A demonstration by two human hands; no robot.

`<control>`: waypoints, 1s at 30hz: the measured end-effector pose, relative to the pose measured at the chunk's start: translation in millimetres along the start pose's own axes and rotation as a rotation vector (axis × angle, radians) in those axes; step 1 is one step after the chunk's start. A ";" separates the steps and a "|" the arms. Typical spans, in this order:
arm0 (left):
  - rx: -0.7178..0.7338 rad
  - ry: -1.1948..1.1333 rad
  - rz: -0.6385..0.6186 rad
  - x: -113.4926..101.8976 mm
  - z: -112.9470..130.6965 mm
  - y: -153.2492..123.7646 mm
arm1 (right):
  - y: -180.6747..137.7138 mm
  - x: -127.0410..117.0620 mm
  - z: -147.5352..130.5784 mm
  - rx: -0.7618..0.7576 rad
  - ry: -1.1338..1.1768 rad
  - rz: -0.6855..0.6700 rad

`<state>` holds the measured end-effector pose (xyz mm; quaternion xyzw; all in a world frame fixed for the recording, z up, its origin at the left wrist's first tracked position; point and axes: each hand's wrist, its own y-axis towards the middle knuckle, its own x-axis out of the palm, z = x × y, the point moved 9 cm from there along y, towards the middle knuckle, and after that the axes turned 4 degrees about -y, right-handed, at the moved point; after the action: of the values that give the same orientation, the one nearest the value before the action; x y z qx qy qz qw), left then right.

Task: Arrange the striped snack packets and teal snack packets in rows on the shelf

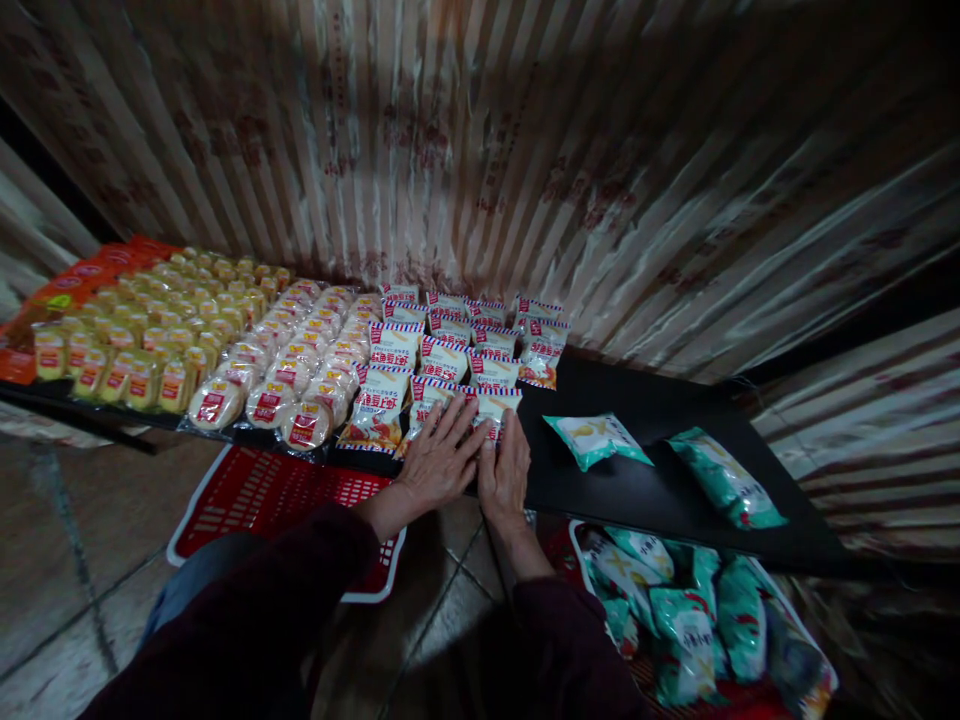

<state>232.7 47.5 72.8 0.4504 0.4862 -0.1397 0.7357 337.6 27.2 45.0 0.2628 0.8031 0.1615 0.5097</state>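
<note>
Rows of white snack bags (379, 405) with blue-and-red striped edges lie on the black tabletop (577, 385), overlapping one another. My left hand (444, 455) rests with fingers stretched and slightly spread over the lower part of two front bags. Beside it, my right hand (506, 470) lies with straight fingers against the right edge of the frontmost right bag (496, 403). Both hands touch the bags without gripping them. To the right are a green-and-white bag (598, 440) and another green bag (727, 478), lying apart.
Left of the bags are rows of round wrapped cakes (270, 402), yellow wrapped cakes (142, 380) and an orange package (82, 275). Below the table stand a red basket (255, 510) and a second basket (814, 640) with several green bags. A striped curtain (450, 150) hangs behind.
</note>
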 end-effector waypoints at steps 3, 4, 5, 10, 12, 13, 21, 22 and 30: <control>-0.007 -0.017 -0.027 2.4 -2.0 1.2 | 0.1 2.9 -0.2 0.002 0.006 -0.028; -0.010 -0.024 -0.033 2.5 -2.7 1.5 | 0.4 3.8 -0.2 0.007 0.007 -0.038; -0.012 -0.031 -0.038 2.2 -3.5 1.6 | 0.7 4.2 -0.1 0.014 0.008 -0.043; 0.005 -0.058 -0.052 -0.3 -5.5 0.8 | 2.2 3.4 -1.3 0.041 0.001 -0.037; 0.003 -0.064 -0.055 0.0 -6.2 1.0 | 2.5 3.6 -0.8 0.050 0.008 -0.042; 0.000 -0.068 -0.054 0.4 -6.5 1.3 | 2.6 3.6 -0.2 0.053 0.013 -0.044; 0.005 -0.081 -0.053 5.9 -6.9 1.6 | 3.4 2.3 0.1 0.061 0.003 -0.028; 0.004 -0.082 -0.055 6.7 -7.6 1.5 | 3.6 3.0 -0.6 0.066 -0.005 -0.035; 0.010 -0.115 -0.031 6.5 -9.7 2.1 | 4.6 6.2 1.4 0.092 -0.044 -0.058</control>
<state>231.6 57.9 67.3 0.4379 0.4493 -0.1791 0.7578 337.9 34.6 42.2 0.2660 0.8056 0.1039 0.5190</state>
